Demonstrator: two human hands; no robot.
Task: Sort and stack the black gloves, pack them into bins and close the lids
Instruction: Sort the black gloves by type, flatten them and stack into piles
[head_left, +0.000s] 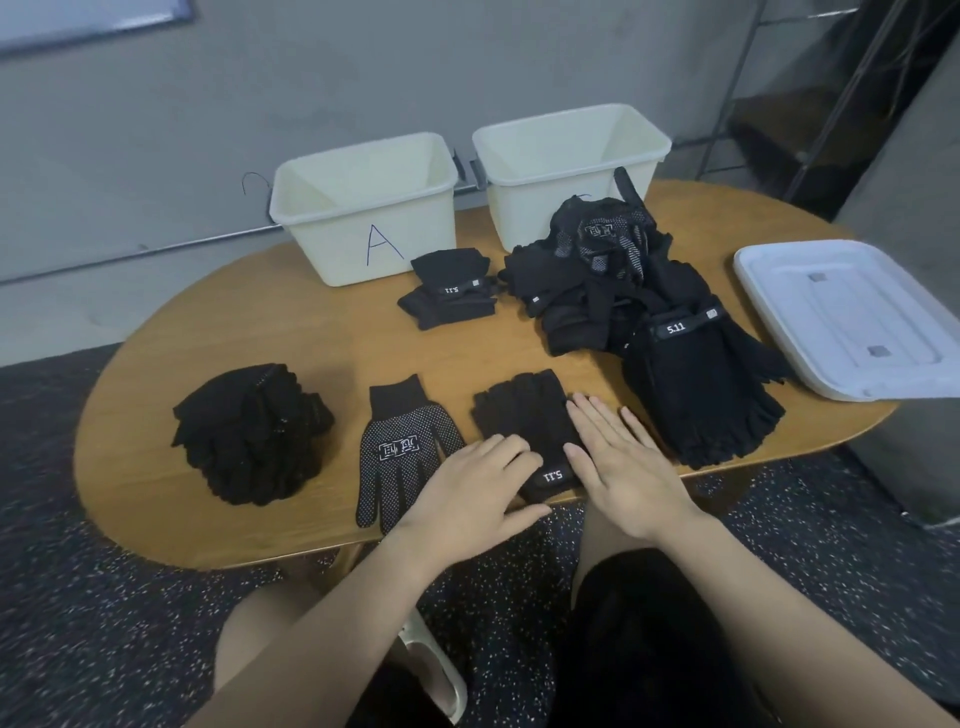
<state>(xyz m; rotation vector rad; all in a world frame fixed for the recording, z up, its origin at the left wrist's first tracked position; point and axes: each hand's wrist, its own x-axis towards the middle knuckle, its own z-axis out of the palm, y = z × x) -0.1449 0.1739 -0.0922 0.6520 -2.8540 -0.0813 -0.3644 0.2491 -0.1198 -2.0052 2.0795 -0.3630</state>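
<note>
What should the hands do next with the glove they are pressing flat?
Probably lift that fingerless glove onto the matching stack at its right. Both hands, left hand and right hand, lie flat on it, and both bins are empty.

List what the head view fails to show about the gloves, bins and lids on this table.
- Right bin: any letter on its front is hidden by the unsorted glove pile.
- Lids: cut off by the right edge; their count is unclear.
- Left glove stack: too dark to count gloves.
- Fingerless glove: partly covered by the left hand and right hand.
</note>
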